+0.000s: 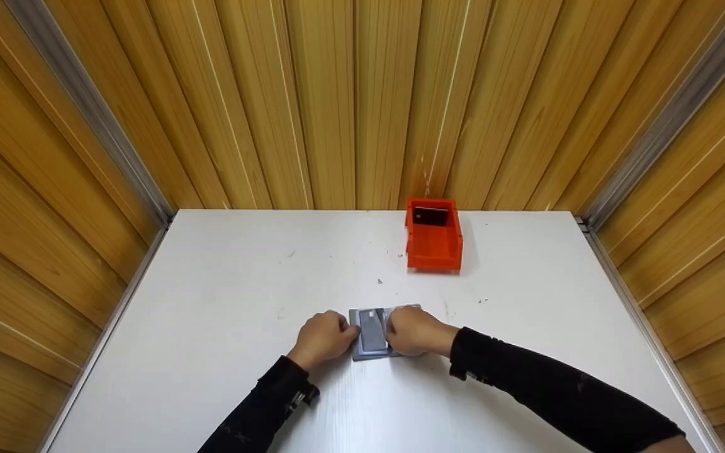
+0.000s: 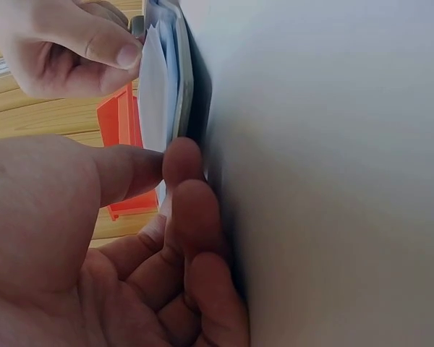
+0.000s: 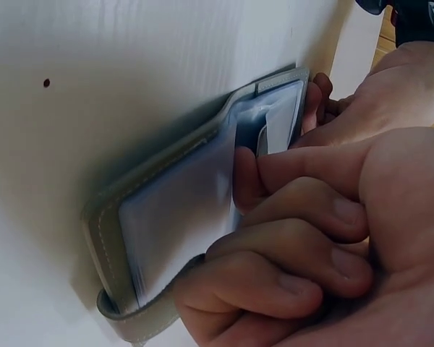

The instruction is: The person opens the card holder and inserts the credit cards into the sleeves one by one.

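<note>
A grey-green card holder [image 1: 362, 357] with stitched edges lies spread on the white table, its clear plastic sleeves [image 3: 177, 206] showing. My left hand [image 1: 325, 338] grips its left edge between thumb and fingers. At the middle of the holder, my right hand [image 1: 416, 330] pinches a grey card [image 1: 372, 329] at a sleeve, the other fingers curled. The right wrist view shows a closing strap [image 3: 148, 318] looped near the right hand's fingers. Fingers hide much of the card, so how deep it sits in the sleeve cannot be told.
An orange-red open bin [image 1: 435, 242] stands at the back of the white table [image 1: 243, 270], right of centre, with a dark rectangular piece at its far end. Wood-patterned walls [image 1: 325, 107] enclose the table at the back and both sides.
</note>
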Demonstrator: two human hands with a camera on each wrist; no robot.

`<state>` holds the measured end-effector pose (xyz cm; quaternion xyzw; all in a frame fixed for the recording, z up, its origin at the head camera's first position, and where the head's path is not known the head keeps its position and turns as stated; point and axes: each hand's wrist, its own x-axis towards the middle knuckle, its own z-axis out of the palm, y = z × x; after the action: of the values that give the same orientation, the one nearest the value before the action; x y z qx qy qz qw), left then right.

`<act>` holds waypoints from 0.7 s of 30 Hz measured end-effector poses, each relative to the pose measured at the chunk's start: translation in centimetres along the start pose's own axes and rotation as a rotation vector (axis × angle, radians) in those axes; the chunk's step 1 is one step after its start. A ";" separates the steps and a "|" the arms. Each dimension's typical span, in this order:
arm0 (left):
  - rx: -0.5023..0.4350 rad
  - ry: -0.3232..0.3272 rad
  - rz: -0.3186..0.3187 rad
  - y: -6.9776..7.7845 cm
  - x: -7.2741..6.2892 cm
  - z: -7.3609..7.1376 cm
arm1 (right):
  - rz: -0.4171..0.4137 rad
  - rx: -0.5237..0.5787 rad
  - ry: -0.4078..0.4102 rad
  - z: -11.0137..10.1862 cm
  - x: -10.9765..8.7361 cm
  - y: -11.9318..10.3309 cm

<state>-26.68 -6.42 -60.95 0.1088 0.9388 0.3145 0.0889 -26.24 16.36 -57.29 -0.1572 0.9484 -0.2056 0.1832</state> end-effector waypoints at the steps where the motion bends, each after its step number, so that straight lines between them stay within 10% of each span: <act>1: 0.000 0.000 -0.002 0.0 0.0 0.0 | -0.005 0.002 0.009 0.1 0.0 0.0; 21: -0.020 -0.009 0.003 0.0 0.0 0.0 | -0.071 0.004 -0.020 -0.3 0.1 0.0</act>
<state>-26.64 -6.44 -60.98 0.1108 0.9351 0.3234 0.0935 -26.49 16.44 -57.10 -0.1923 0.9399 -0.2125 0.1856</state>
